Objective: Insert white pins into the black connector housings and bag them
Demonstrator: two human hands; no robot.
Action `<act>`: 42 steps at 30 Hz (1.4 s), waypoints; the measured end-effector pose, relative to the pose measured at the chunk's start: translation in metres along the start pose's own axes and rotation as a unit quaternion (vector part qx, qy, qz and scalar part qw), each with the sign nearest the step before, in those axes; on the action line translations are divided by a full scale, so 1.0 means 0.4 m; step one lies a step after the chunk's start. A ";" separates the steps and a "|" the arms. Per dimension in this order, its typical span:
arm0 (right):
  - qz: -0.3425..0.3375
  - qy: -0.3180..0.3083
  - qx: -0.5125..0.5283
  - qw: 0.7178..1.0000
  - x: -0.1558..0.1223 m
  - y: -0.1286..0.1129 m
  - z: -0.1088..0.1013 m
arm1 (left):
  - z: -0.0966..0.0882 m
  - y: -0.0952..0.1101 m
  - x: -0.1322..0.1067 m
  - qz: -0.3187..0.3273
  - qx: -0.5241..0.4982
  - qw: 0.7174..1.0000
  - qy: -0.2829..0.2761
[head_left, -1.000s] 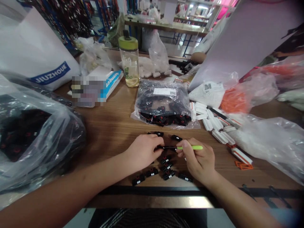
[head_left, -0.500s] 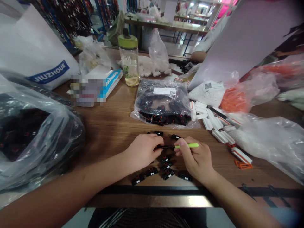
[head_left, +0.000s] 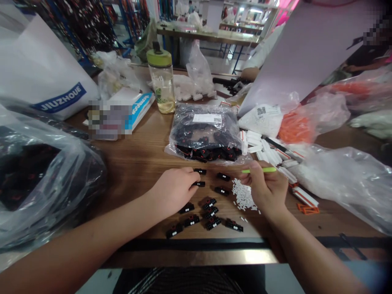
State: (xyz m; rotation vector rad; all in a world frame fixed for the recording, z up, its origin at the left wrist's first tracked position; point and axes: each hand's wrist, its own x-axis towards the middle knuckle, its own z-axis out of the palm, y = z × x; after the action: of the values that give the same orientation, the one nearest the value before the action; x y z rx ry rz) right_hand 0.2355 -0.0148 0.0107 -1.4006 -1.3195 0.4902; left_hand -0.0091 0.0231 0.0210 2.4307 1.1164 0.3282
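My left hand (head_left: 176,190) is closed, its fingertips pinching a small black plastic connector (head_left: 200,184) low over the wooden table. Just beyond those fingers lies another black connector (head_left: 200,171). In my right hand (head_left: 269,188), closed as well, is a slim tool with a lime-green handle (head_left: 268,169); its working tip cannot be made out. A heap of tiny white plugs (head_left: 243,195) is spread beside the right hand. Between and below the hands lie several black connectors (head_left: 211,212) with red parts, many showing paired white dots.
A clear bag of black connectors (head_left: 205,136) lies behind the hands, with a water bottle (head_left: 161,81) beyond it. White plastic pieces (head_left: 266,153) and a crumpled clear bag (head_left: 346,179) are on the right. A large bag of dark parts (head_left: 76,175) fills the left.
My right hand has moved right with the tool, away from my left hand, uncovering the heap of white plugs. My left hand has shifted slightly left, still gripping a connector.
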 end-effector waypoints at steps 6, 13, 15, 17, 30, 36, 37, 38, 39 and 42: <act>0.004 0.001 0.010 1.000 0.018 0.011 -0.007 | -0.027 0.048 0.044 0.069 0.089 0.991 0.071; -0.023 -0.019 -0.054 0.998 0.017 0.003 -0.009 | 0.030 0.082 0.140 0.149 0.096 0.984 -0.007; -0.026 -0.016 -0.048 0.998 0.018 0.004 -0.009 | 0.041 0.073 0.141 0.134 0.097 0.986 -0.012; -0.028 -0.020 -0.042 0.999 0.016 0.004 -0.009 | 0.042 0.060 0.134 0.122 0.092 0.988 -0.010; -0.048 -0.088 -0.047 0.994 -0.018 0.001 0.018 | 0.058 0.025 0.085 0.081 0.029 0.994 0.063; -0.043 -0.090 -0.055 0.994 -0.016 0.007 0.015 | 0.051 0.027 0.087 0.060 0.011 0.997 0.056; -0.044 -0.088 -0.055 0.994 -0.016 0.008 0.014 | 0.050 0.028 0.088 0.056 0.008 0.997 0.054; -0.044 -0.085 -0.054 0.994 -0.016 0.007 0.014 | 0.050 0.028 0.088 0.052 0.005 0.997 0.052; -0.045 -0.083 -0.053 0.994 -0.017 0.007 0.014 | 0.049 0.028 0.089 0.050 0.002 0.998 0.050; -0.048 -0.083 -0.053 0.994 -0.017 0.004 0.015 | 0.049 0.027 0.089 0.047 -0.001 0.998 0.049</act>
State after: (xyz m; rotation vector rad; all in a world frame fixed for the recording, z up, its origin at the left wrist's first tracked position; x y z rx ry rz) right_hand 0.2289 -0.0181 0.0050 -1.4002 -1.5585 0.4858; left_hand 0.0288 0.0384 0.0101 2.4931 1.0440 0.4832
